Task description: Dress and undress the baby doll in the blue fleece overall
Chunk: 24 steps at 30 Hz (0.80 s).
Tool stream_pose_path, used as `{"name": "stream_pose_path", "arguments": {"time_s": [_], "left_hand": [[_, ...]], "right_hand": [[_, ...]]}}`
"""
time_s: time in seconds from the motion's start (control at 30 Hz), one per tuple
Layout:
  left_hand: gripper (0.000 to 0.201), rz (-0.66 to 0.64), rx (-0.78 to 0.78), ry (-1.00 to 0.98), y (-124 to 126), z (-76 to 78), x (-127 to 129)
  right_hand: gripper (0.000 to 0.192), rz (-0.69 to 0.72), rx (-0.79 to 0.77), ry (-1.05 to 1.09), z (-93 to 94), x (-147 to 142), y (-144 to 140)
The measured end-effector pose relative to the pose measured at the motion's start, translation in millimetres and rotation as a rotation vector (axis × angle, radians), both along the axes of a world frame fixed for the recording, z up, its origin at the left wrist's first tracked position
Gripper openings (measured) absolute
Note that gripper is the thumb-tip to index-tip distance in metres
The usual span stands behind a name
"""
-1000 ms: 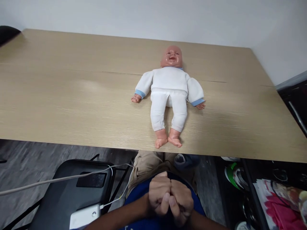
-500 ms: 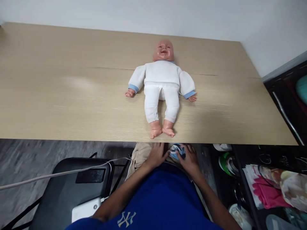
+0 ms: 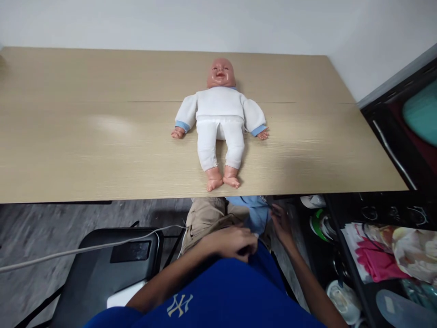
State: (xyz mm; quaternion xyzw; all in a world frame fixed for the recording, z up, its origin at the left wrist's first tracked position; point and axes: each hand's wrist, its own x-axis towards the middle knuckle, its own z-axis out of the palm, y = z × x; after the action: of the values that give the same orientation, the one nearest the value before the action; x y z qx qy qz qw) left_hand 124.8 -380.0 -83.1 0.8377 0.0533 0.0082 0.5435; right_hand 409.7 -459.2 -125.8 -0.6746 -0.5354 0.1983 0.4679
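A baby doll [image 3: 221,102] in a white top with blue cuffs and white trousers lies on its back on the wooden table [image 3: 102,159], feet towards me. Below the table edge, a light blue cloth [image 3: 254,212] is spread over my lap, its far end hidden under the tabletop. My left hand [image 3: 234,241] is closed at the cloth's near edge, close to my belly, and seems to pinch it. At the cloth's right side my right hand [image 3: 282,222] has its fingers bent at the edge; the fingertips are partly hidden.
To the left stands a black chair [image 3: 82,273] with a phone [image 3: 130,252], a white power bank [image 3: 124,294] and a cable [image 3: 102,246]. A black shelf on the right holds a pink cloth [image 3: 380,259], bags and containers. A wall [image 3: 170,23] is behind the table.
The blue cloth, bunched between both hands before, is now spread out. My left hand has drawn back towards my belly and closed; my right hand has moved right. The view has shifted slightly.
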Motion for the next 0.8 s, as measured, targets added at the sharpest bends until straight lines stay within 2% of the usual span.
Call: {"name": "stream_pose_path", "arguments": {"time_s": [0.07, 0.1, 0.17, 0.23, 0.3, 0.37, 0.47, 0.57, 0.63, 0.67, 0.7, 0.73, 0.8], "left_hand": [[0.019, -0.056, -0.037, -0.141, -1, 5.9, 3], [0.014, -0.020, -0.058, -0.170, 3, 6.8, 5], [0.008, 0.125, -0.059, -0.161, 20, 5.3, 10], [0.016, 0.309, -0.007, -0.095, 41, 2.2, 15], [0.026, 0.432, 0.026, -0.024, 59, 1.2, 19], [0.031, 0.460, -0.002, 0.005, 70, 5.0, 23], [0.038, 0.391, -0.071, -0.042, 73, 22.6, 23], [0.041, 0.297, -0.114, -0.135, 67, 53.7, 15], [0.038, 0.275, -0.054, -0.216, 61, 78.4, 3], [0.036, 0.273, -0.002, -0.268, 58, 90.7, -3], [0.034, 0.274, 0.050, -0.332, 55, 102.3, -11], [0.033, 0.277, 0.088, -0.402, 53, 112.9, -18], [0.044, 0.334, 0.116, -0.512, 53, 130.1, -29]], "right_hand": [[0.042, 0.092, -0.005, 0.105, -7.6, 14, 9], [0.043, 0.141, -0.018, 0.151, -11.1, 19, 13], [0.044, 0.199, -0.067, 0.205, -17.4, 24, 22], [0.044, 0.196, -0.131, 0.213, -22.5, 27, 31], [0.044, 0.176, -0.215, 0.218, -25.8, 28, 41], [0.048, 0.156, -0.286, 0.215, -25.9, 28, 51], [0.054, 0.179, -0.348, 0.212, -15.5, 23, 61], [0.052, 0.282, -0.374, 0.212, 14.5, 10, 59], [0.042, 0.403, -0.355, 0.201, 47.3, -2, 52], [0.030, 0.521, -0.322, 0.170, 66.8, -7, 48], [0.020, 0.659, -0.241, 0.151, 87.5, -13, 43], [0.019, 0.766, -0.131, 0.161, 108.6, -18, 39], [0.026, 0.867, 0.052, 0.212, 148.4, -28, 34]]}}
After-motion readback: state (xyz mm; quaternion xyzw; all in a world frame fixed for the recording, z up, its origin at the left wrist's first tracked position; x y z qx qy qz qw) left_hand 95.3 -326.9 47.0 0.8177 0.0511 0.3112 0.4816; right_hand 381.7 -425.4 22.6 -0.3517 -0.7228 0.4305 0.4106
